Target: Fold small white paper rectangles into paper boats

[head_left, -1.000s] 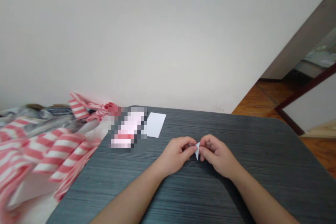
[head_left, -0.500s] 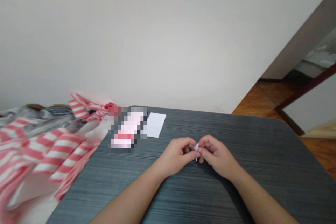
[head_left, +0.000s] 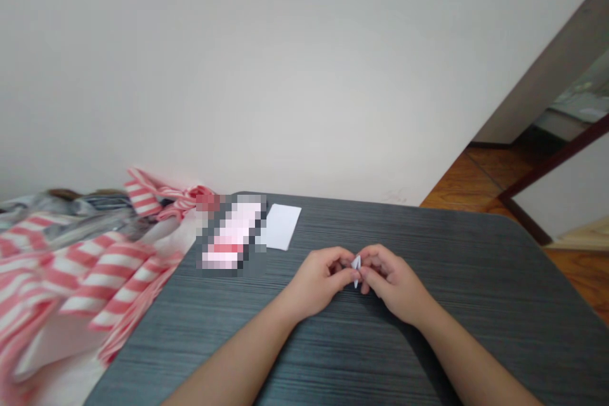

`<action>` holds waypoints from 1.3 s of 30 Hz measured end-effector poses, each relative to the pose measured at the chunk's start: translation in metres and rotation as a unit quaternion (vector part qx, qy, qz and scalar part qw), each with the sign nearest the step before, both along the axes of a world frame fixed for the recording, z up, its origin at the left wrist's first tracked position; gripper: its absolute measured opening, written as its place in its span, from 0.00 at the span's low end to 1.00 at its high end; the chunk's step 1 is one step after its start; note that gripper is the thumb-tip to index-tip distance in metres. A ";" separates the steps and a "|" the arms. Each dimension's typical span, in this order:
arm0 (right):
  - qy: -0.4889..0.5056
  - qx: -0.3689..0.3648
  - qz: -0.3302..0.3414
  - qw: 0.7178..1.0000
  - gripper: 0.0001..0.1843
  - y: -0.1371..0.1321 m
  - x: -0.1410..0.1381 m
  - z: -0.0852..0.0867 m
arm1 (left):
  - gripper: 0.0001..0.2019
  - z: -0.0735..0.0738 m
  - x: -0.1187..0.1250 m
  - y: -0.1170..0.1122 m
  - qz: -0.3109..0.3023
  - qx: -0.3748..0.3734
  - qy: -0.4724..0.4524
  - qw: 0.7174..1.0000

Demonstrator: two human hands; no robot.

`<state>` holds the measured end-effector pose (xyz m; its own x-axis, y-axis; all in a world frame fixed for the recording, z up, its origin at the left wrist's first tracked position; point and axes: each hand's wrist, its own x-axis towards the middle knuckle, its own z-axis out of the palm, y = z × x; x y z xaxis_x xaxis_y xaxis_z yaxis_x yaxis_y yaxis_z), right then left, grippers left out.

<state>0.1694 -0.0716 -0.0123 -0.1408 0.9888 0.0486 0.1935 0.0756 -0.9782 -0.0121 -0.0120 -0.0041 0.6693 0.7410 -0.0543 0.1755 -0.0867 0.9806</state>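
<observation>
Between my hands is a small piece of folded white paper (head_left: 356,263), its narrow points showing above and below my thumbs. My left hand (head_left: 326,282) pinches it from the left with thumb and fingertips. From the right, my right hand (head_left: 391,282) pinches the same paper, its fingers curled. Parts of the paper are hidden behind the fingertips. Both hands are just over the dark wood-grain table (head_left: 333,355).
White paper (head_left: 282,226) lies flat toward the back left of the table. Beside it is a blurred-out pinkish object with dark edges (head_left: 235,231). Red-and-white striped cloth (head_left: 114,266) is heaped left of the table. A pale wall (head_left: 304,76) rises behind.
The folded paper has turned slightly between my fingers, and its upper part now shows a split, layered point. My hands have barely moved.
</observation>
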 end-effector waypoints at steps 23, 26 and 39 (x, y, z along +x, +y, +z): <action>-0.060 0.087 -0.033 0.994 0.10 -0.001 0.006 0.001 | 0.15 -0.006 0.000 0.000 0.010 -0.067 -0.076 0.995; -0.075 0.095 -0.030 0.992 0.10 0.000 0.006 0.002 | 0.16 -0.002 0.002 0.000 0.015 -0.078 -0.075 0.994; 0.006 0.015 -0.051 0.999 0.09 0.001 0.001 -0.005 | 0.14 -0.004 0.005 0.000 0.035 -0.074 -0.065 0.995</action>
